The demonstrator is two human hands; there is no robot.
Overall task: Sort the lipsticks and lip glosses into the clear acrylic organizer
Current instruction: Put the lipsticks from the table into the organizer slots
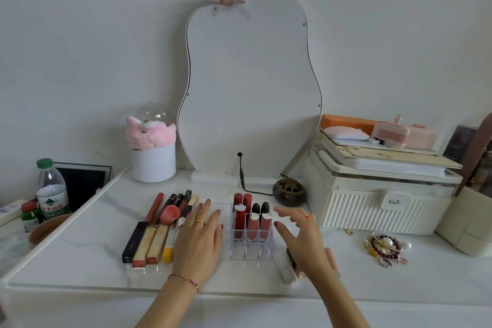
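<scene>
Standing at table [80, 242] centre, the clear acrylic organizer [251, 243] holds red and black-capped lipsticks [253, 224] upright in its rear cells. Loose lip glosses [149, 241] lie flat at its 9 o'clock. Left hand [198, 238] rests between them, fingers straight, grip empty. Right hand [302, 234] hovers at 3 o'clock, fingers spread, grip empty. More tubes [291, 267] lie under it.

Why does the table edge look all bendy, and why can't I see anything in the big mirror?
In the head view, the wide-angle lens curves the white marble-look tabletop at the edges; the pear-shaped white-rimmed mirror shows only plain grey, like the wall around it; light is soft, with faint shadows under the left hand and right hand; the clear acrylic organizer glints slightly.
</scene>
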